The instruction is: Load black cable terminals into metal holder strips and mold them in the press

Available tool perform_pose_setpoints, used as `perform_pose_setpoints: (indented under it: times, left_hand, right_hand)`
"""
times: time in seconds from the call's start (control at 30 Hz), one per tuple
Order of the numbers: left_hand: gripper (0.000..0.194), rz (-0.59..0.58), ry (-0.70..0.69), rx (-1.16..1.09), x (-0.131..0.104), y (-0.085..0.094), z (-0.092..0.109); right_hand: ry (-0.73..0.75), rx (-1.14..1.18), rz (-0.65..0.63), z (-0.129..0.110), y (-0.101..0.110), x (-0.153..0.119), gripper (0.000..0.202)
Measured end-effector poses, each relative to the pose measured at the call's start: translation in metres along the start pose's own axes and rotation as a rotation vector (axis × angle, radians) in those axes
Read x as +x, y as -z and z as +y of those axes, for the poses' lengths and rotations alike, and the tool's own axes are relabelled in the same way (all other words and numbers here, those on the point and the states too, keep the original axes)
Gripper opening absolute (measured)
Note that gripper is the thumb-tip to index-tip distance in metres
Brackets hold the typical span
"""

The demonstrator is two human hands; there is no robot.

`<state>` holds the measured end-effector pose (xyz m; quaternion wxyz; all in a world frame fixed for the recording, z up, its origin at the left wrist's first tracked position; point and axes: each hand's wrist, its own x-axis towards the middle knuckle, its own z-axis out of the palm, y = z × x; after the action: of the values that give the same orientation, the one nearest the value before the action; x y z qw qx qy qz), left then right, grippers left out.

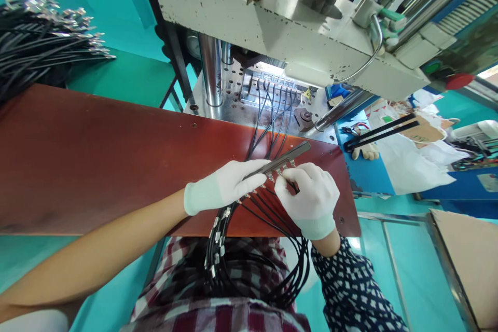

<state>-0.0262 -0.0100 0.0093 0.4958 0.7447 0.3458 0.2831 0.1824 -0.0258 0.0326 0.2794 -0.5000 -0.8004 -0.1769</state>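
Observation:
My gloved left hand (233, 181) grips a dark metal bar (290, 157), which is tilted up to the right above the brown board. Several small metal cable ends sit along the bar's lower edge, with black cables (268, 212) trailing down from them. The fingers of my gloved right hand (309, 194) pinch a black cable by its metal end at the bar's right part. A looped bundle of black cables (220, 254) with silver ends hangs over my lap. Beyond my hands, several more cables (274, 119) run into a metal mould (268, 91) on the press bed.
The brown board (97, 155) spans the front. Above the mould hangs the press's pale head (264, 36), between steel columns (212, 70). A cable pile (42, 36) lies far left. To the right are black strips (381, 132), a glove (365, 151) and a red button (460, 81).

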Motion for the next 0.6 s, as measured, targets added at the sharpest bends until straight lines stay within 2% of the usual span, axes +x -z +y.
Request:
perform_pose_setpoints:
  times: [0.17,0.27,0.5,0.6]
  left_hand:
    - [0.045,0.023,-0.022,-0.029,0.001,0.000,-0.001]
    - [0.044,0.035,-0.035,-0.052,0.001,-0.001,-0.002]
    - [0.045,0.048,-0.038,-0.063,0.001,-0.001,-0.003]
    - [0.045,0.049,-0.019,-0.055,0.001,-0.001,-0.004]
  right_hand:
    - [-0.013,0.024,-0.063,-0.003,0.007,-0.004,0.005]
    - [0.015,0.027,-0.106,-0.008,0.008,-0.006,0.009]
    - [0.026,0.024,-0.020,-0.012,-0.006,-0.006,0.016]
    - [0.027,0.024,-0.050,-0.012,-0.001,-0.008,0.007]
